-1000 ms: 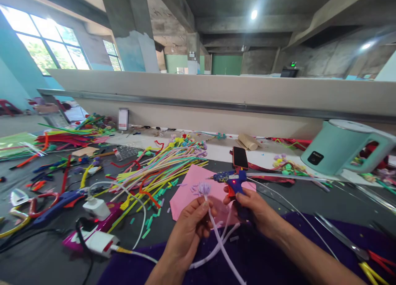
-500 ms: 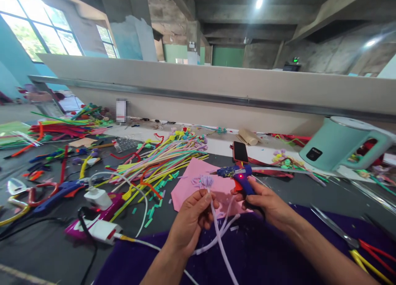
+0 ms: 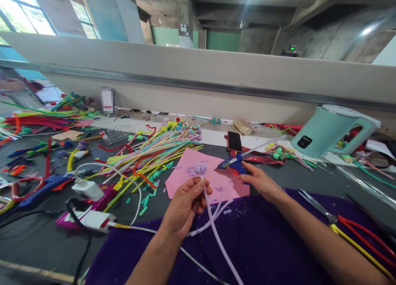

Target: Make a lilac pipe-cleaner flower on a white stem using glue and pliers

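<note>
Pink sheet [image 3: 176, 184] as landmark, lying on the dark tabletop [image 3: 123, 252]. Left hand [image 3: 187, 202] at its near edge, closed in a pinch, thumb and fingertips on the lavender stem [image 3: 218, 235] just under its tufted head [image 3: 200, 168]; head sits over the sheet in view, stem trails nearward past it. Right hand [image 3: 261, 184] at the sheet's right side, thumb and fingers partly curled about the handle of the blue glue gun [image 3: 234, 164], grip loose-looking; nozzle points left over the sheet, contact with it cannot be told. Small lavender clippings [image 3: 190, 170] scattered on the sheet, green clippings [image 3: 145, 202] off its left side. Left and beyond it, a heap of coloured fuzzy stems [image 3: 151, 153]. Beyond the sheet, toward the right, a phone [image 3: 234, 141], screen dark; farther right, a mint kettle [image 3: 328, 132], upright. Nearward of the sheet, purple cloth [image 3: 262, 248]; well right, scissors [image 3: 332, 220] with red and yellow handles, blades parted. Left and nearward, a magenta power strip [image 3: 103, 197] with white plugs.
</note>
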`<state>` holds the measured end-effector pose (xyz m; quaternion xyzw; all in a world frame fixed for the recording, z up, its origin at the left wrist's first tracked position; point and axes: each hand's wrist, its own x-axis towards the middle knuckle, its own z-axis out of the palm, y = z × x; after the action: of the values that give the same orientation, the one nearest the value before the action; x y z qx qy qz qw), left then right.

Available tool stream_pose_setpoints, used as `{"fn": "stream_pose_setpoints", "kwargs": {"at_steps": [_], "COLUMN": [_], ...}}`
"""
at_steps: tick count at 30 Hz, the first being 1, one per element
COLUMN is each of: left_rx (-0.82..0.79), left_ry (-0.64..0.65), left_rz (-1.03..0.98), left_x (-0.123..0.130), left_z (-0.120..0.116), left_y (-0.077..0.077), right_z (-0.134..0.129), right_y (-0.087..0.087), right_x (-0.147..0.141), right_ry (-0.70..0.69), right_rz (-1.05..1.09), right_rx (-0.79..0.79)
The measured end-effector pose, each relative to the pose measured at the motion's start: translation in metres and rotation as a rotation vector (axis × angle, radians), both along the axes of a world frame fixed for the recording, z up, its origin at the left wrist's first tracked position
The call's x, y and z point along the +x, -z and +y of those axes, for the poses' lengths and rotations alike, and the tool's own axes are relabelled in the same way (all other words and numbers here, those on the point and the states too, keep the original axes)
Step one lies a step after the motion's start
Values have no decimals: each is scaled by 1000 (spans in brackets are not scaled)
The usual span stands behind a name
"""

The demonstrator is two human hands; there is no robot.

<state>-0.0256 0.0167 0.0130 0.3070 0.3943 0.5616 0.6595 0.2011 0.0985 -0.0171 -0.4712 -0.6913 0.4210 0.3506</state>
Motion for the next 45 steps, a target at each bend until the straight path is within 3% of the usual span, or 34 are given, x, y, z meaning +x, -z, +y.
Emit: {"fn": "stream_pose_setpoints", "kwargs": {"at_steps": [5, 9, 10, 13, 15, 23, 29, 33, 38, 45], "left_rx": [-42, -63, -58, -38, -34, -42, -88, -198, -259, -286], "left_ry": [-6, 17, 25, 33, 27, 85, 128, 184, 168, 263], "left_rz": [0, 0, 1, -1, 0, 13, -83, -218, -196, -224], "left_x": [-2, -3, -3, -4, -5, -2, -3, -2, 5, 9], "left_z": [0, -1, -2, -2, -1, -3, -2, 1, 3, 4], "left_y": [-1, -2, -3, -3, -4, -6, -1, 2, 4, 10], "right_z": [4, -8, -12, -22, -25, -18, -16, -14, -13, -12], "right_y": [15, 7, 2, -10, -15, -8, -18, -42, -63, -71], "right_x": [10, 6, 0, -23, -38, -67, -64, -48, -31, -26], "right_ry": [85, 131, 85, -265, -420, -518, -440, -390, -407, -442], "right_rz": [-190, -320, -354, -504, -628, -808, -716, -347, 0, 11], "right_rx": [121, 282, 329, 465, 509, 512, 492, 346, 212, 305]}}
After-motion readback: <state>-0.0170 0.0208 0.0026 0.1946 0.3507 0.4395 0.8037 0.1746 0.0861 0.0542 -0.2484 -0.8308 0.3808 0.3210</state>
